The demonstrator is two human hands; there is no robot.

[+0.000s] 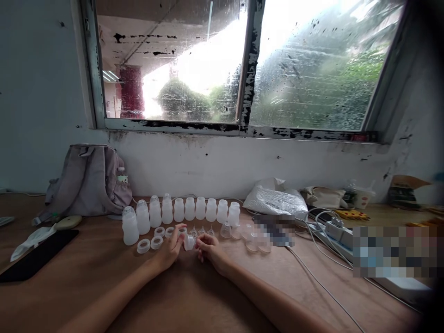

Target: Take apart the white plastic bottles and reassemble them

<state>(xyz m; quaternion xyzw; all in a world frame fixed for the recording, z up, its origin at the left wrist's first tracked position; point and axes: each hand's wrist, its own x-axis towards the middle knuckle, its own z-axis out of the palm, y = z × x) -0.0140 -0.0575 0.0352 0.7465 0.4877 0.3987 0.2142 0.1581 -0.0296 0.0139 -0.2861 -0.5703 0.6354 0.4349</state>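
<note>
My left hand (172, 246) is closed round the edge of a translucent baby bottle collar ring (189, 242), tilted on its side above the table. From the other side my right hand (210, 248) pinches at the ring's right end, perhaps at a clear nipple in it; the fingers hide that part. Just behind the hands lie loose collar rings (143, 246) and several clear nipples (210, 231). Frosted baby bottles (189, 209) stand in a curved row at the back; the ones at the left end (130, 226) wear clear caps. Clear domed caps (251, 242) lie to the right.
A grey backpack (90, 180) leans on the wall at left, near a black mat (41, 256). To the right are a silver padded bag (275, 200), a blurred phone-like thing (274, 230), white cables (312, 280) and a power strip (398, 283).
</note>
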